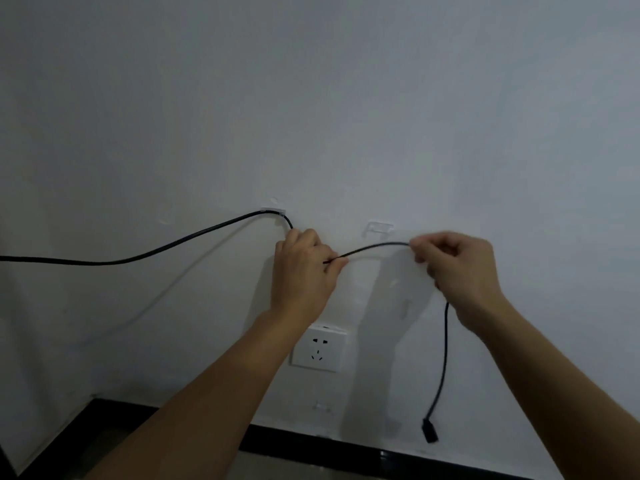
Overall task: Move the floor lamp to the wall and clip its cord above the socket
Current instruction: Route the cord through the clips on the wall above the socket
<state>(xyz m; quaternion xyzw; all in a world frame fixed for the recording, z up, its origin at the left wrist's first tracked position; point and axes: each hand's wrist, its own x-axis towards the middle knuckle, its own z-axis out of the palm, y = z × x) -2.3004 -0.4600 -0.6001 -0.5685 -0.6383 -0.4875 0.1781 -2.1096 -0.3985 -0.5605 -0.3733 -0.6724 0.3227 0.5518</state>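
Note:
A black lamp cord point(156, 251) comes in from the left edge and passes through a small white clip point(273, 212) stuck on the wall. My left hand point(303, 268) pinches the cord just below and right of that clip. My right hand point(457, 268) pinches it further along, and the stretch between the hands arcs just under a second clear clip point(380, 228), which holds nothing. Below my right hand the cord hangs down to a black plug point(429, 430). The white wall socket point(319, 348) sits below the clips with nothing plugged in. The lamp itself is out of view.
The white wall point(346, 98) fills most of the view. A black skirting board point(346, 448) runs along its foot. Another small clear clip point(322, 407) sits on the wall under the socket. A wall corner lies at the far left.

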